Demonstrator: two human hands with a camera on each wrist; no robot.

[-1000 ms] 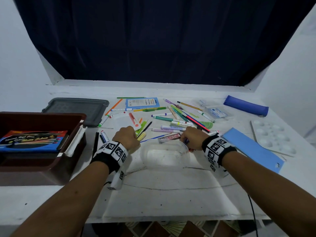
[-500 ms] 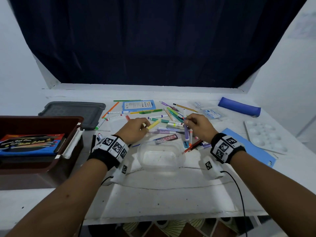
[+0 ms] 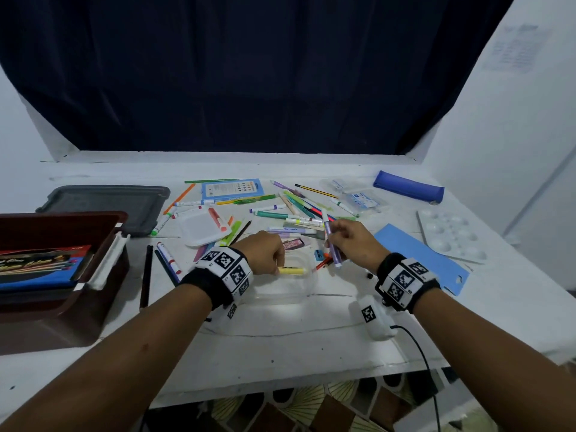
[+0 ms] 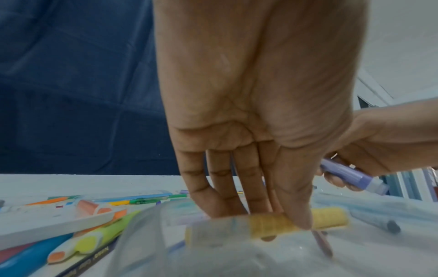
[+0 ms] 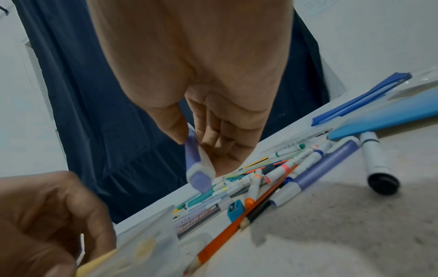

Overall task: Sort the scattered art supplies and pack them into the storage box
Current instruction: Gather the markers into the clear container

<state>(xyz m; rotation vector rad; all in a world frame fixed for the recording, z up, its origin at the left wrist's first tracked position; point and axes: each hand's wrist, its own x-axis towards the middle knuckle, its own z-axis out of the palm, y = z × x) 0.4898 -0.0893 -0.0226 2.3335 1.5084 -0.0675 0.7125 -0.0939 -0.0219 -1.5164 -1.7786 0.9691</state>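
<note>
- Left hand (image 3: 264,249): thumb and fingertips pinch a yellow highlighter (image 3: 291,270), held level over the clear plastic tub (image 3: 307,283) near the front middle of the table (image 3: 280,344); the left wrist view shows it low inside the tub's rim.
- Right hand (image 3: 353,241): fingers curled round a purple marker (image 3: 331,244), lifted clear of the table just right of the tub, its lower end tilted toward the tub.
- Storage box (image 3: 62,307), dark red, at the left edge: it holds a flat blue pack of coloured pencils (image 3: 43,266); its printed lettering is too small to read. The grey lid (image 3: 106,207) lies behind the box, off it.
- Progress, as a judgement: early. The tub looks nearly empty, and these two pens seem among the first sorted into it.
- Left to do: a scatter of markers and pencils (image 3: 293,213) covers the middle of the table toward the back edge; a blue pencil case (image 3: 408,190) lies at the back right, a white paint palette (image 3: 452,241) at the right edge, a blue folder (image 3: 417,254) beside it, and a blue sharpener (image 3: 318,255) close to the tub.
- Writing: a blue-bordered card (image 3: 232,190) shows a grid of dots; a small printed packet (image 5: 196,219) by the tub carries lettering, blurred beyond reading. No brand can be made out.
</note>
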